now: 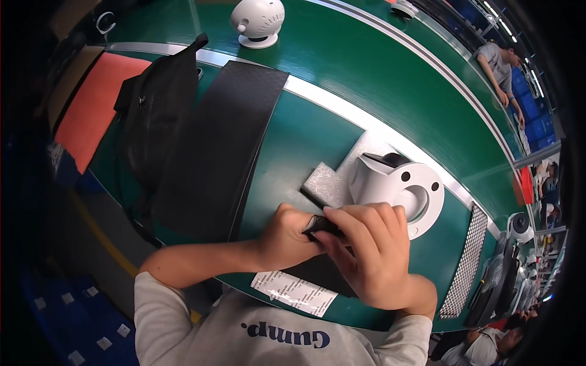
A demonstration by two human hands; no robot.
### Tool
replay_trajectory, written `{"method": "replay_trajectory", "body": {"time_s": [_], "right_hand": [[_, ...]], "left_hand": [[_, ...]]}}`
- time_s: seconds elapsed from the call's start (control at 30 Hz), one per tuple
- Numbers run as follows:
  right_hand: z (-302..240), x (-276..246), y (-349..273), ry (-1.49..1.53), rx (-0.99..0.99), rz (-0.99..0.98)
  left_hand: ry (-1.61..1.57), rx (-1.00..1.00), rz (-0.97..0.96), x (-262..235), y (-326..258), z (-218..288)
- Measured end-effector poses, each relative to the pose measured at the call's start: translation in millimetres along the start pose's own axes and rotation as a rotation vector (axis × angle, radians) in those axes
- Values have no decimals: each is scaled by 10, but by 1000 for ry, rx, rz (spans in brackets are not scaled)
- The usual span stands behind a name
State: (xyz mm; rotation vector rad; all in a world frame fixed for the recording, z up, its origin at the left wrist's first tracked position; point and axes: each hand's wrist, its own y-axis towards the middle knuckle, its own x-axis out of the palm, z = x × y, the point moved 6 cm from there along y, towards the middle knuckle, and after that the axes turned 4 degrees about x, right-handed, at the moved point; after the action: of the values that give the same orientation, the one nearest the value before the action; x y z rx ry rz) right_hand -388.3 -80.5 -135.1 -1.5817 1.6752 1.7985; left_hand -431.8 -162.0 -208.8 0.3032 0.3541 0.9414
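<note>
My left hand (285,239) and my right hand (375,256) meet in front of my chest. Both are closed around a small black piece (323,226), pinched between their fingertips; its exact kind is mostly hidden by the fingers. Just beyond my right hand a white device housing (371,182) lies tilted, its ring-shaped base with black round pads facing me. Beside it is a pale foam block (329,182). Under my hands lies a flat black sheet (314,273), partly covered by my right hand. A white printed label sheet (293,294) rests at the near table edge.
To the left are a dark textured mat (223,146), a black bag (162,122) and an orange sheet (101,104). A white rounded device (259,21) stands on the green conveyor (366,58). A perforated strip (465,259) lies to the right. Another person (500,67) works far right.
</note>
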Motion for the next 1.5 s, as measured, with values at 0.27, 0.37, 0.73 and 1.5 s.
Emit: {"method": "replay_trajectory", "body": {"time_s": [0.27, 0.37, 0.73, 1.5], "right_hand": [[-79, -13, -63, -83, -71, 67], [-164, 20, -93, -186, -132, 83], [356, -310, -77, 378, 328, -35], [106, -365, -299, -631, -138, -251]], "left_hand": [[-4, -29, -7, 12, 6, -42], [-7, -51, -13, -14, 27, -21], [155, -143, -102, -4, 64, -67], [-643, -121, -474, 229, 73, -41]]}}
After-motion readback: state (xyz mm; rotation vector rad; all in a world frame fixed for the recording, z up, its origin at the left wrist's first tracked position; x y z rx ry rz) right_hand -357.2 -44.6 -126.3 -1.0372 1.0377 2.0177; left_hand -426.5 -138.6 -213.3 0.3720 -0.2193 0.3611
